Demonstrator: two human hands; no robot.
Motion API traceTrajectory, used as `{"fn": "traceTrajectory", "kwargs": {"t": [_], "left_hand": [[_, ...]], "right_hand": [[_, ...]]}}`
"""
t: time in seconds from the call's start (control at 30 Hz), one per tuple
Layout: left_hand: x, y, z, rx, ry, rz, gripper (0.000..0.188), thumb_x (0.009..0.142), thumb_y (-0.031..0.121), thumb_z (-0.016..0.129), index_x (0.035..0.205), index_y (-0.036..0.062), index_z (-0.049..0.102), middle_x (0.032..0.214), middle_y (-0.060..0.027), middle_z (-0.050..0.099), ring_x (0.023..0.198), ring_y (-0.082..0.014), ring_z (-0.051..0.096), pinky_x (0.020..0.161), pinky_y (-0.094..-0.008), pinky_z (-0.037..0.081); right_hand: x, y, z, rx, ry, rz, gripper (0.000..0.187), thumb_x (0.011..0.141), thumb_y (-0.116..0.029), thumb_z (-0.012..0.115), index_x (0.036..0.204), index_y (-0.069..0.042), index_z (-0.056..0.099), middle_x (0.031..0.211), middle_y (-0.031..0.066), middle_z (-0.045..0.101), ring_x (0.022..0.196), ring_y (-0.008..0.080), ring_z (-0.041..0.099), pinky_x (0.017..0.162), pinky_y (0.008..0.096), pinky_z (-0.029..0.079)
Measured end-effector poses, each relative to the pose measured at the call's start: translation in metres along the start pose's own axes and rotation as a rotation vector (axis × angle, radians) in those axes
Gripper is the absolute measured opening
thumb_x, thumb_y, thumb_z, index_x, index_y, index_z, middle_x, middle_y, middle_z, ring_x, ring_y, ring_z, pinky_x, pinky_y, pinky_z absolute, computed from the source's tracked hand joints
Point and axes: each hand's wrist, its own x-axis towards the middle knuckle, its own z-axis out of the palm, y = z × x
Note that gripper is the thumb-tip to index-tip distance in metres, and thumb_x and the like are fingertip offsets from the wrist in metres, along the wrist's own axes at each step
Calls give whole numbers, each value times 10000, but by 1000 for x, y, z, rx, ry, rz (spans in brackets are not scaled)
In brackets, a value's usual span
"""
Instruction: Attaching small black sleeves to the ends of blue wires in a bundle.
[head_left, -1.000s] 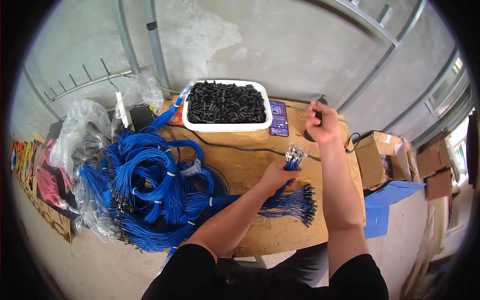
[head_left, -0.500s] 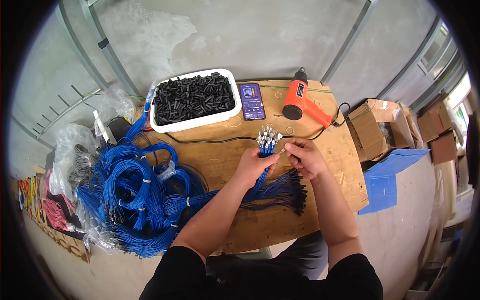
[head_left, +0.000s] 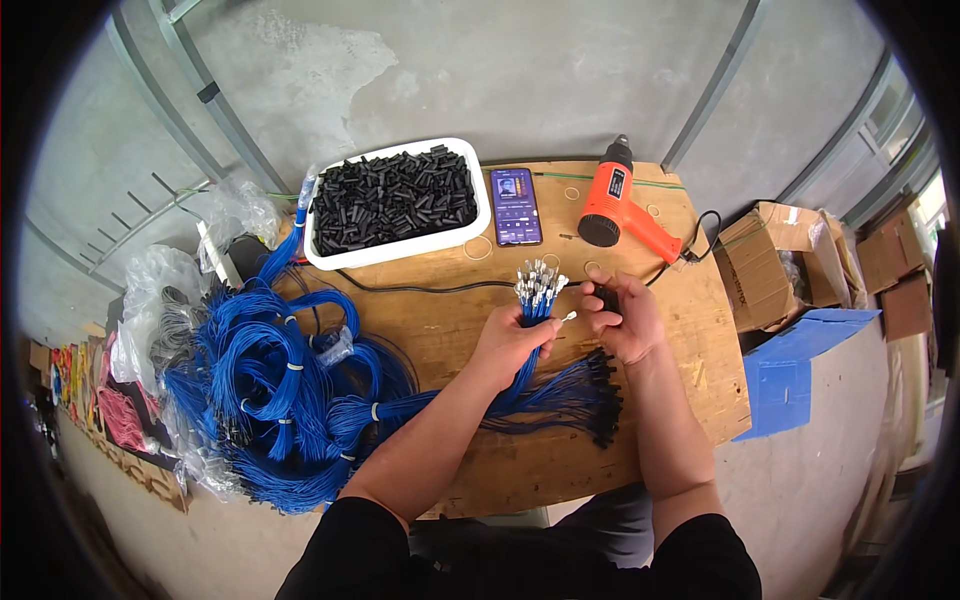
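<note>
My left hand grips a bundle of blue wires upright, their metal terminal ends fanned out above my fingers. My right hand is just to the right of it, pinching a small black sleeve close to one white-tipped wire end. Below my hands, other blue wires with black sleeved ends lie spread on the wooden table. A white tray full of black sleeves stands at the table's far left.
A big tangle of blue wire coils hangs off the table's left side beside plastic bags. A phone and an orange heat gun lie at the back. Cardboard boxes and a blue sheet sit to the right.
My right hand came back from the heat gun area at the far right to the wire bundle. The view has shifted, with the tray now further left.
</note>
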Motion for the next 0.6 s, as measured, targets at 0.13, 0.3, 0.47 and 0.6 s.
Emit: {"fn": "traceTrajectory", "kwargs": {"t": [0.13,0.3,0.47,0.6], "left_hand": [[1,1,1,6,16,-3,141,881,94,733,927,-10,649,767,-45,631,616,-127,592,567,-275,480],[-1,4,4,-1,16,0,133,889,94,726,900,-9,643,750,-42,623,606,-122,580,559,-273,466],[-3,6,7,-11,31,13,130,896,93,720,874,-6,639,731,-37,613,592,-118,567,549,-272,449],[-3,4,5,-11,35,15,128,894,92,721,868,-5,640,729,-35,611,589,-116,565,542,-272,445]], "right_hand": [[7,9,-15,89,10,-20,209,1003,-126,455,1108,23,557,911,119,571,671,137,473,430,193,345],[3,5,-27,139,-124,-39,178,1009,-73,454,1144,3,542,910,108,571,645,104,431,432,171,328],[4,7,-27,-3,-113,-90,160,1003,-50,489,1142,-7,554,928,91,591,624,81,413,429,159,312],[0,8,-20,-134,-122,-123,143,986,-29,528,1118,3,575,952,88,617,636,66,429,433,163,305]]}}
